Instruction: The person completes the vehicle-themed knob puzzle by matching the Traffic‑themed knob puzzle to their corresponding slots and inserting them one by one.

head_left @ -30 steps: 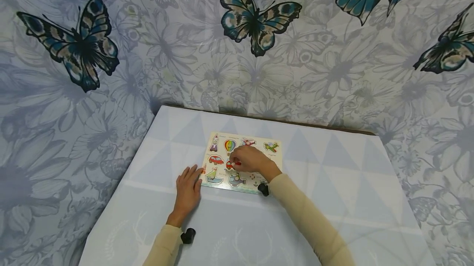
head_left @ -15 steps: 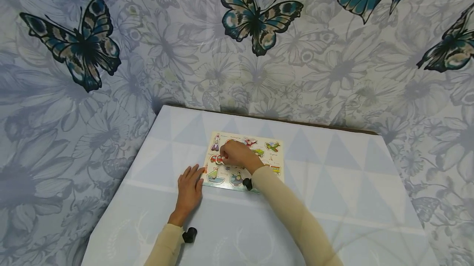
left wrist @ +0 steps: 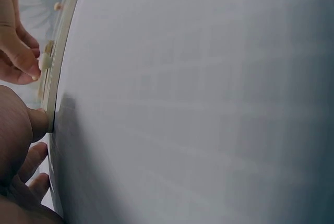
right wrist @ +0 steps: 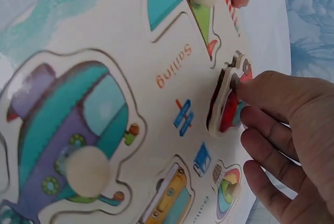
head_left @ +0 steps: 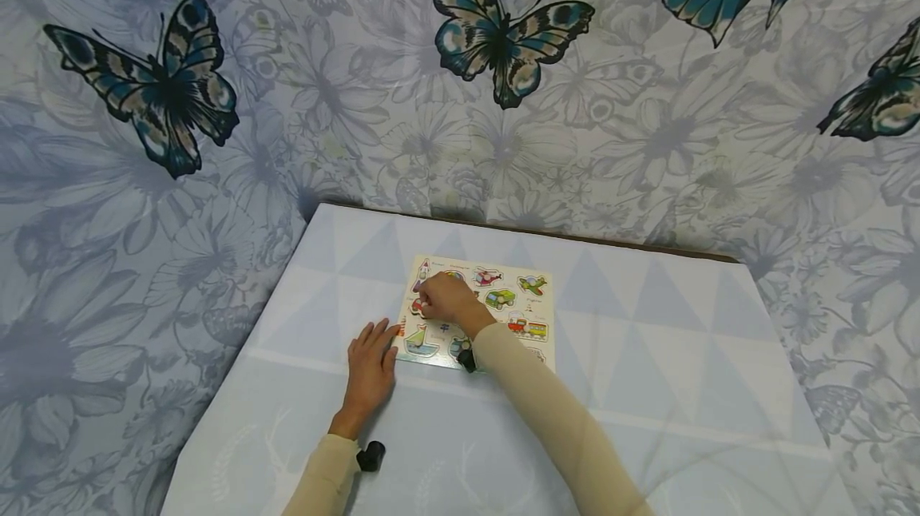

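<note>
In the head view a wooden peg puzzle board (head_left: pixel 541 310) with printed vehicles lies on the table. My right hand (head_left: pixel 447 298) is over its left part, at a red car piece (right wrist: pixel 229 115). From the right wrist, the thumb and index finger pinch that piece at its knob. The car sits slightly tilted at its outline, a dark gap along one side; whether it is fully seated I cannot tell. My left hand (head_left: pixel 370 368) rests on the table with fingers extended, its thumb (left wrist: pixel 39 122) against the board's edge.
Other knobbed pieces include a sailboat (head_left: pixel 419 342), a green car (head_left: pixel 499 298), a plane (head_left: pixel 533 285), a train (head_left: pixel 528 329) and a purple-teal ship (right wrist: pixel 68 125). A butterfly-patterned cloth (head_left: pixel 345 101) hangs behind the table (head_left: pixel 668 356). Black devices sit at both wrists.
My right hand has moved left across the board with the red car piece, to the board's left side. The left hand has stayed at the left edge.
</note>
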The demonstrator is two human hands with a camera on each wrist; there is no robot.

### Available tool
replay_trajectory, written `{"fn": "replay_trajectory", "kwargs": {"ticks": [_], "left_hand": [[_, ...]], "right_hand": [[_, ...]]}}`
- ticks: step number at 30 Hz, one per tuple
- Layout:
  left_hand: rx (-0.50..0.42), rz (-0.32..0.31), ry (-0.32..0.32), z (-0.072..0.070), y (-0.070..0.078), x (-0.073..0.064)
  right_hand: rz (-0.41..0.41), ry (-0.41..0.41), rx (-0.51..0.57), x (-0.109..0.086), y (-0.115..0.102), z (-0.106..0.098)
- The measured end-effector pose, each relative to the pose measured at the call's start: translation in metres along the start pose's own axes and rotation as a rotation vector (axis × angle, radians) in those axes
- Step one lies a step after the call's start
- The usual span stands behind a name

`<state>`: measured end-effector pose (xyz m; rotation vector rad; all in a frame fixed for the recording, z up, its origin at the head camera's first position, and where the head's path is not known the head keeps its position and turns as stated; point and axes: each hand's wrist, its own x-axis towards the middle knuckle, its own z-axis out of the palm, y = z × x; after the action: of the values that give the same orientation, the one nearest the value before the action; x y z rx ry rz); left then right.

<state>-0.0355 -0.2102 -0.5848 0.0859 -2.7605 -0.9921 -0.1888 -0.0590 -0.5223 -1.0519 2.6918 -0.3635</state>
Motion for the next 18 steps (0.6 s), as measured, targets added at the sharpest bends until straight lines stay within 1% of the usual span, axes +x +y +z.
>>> {"fn": "replay_trajectory", "kwargs": {"ticks": [8,14,18], "left_hand": [[0.027,0.002,-0.006,0.000,0.000,0.001],[0.018,-0.005,-0.006,0.000,0.000,0.000],[0.035,-0.005,-0.014,-0.001,0.000,0.000]], "right_hand": [[0.054,-0.018,-0.030,-0.002,-0.001,0.005],[0.040,-0.005,-0.064,-0.004,0.000,0.008],[0.032,0.000,-0.068,-0.011,0.001,0.006]]}}
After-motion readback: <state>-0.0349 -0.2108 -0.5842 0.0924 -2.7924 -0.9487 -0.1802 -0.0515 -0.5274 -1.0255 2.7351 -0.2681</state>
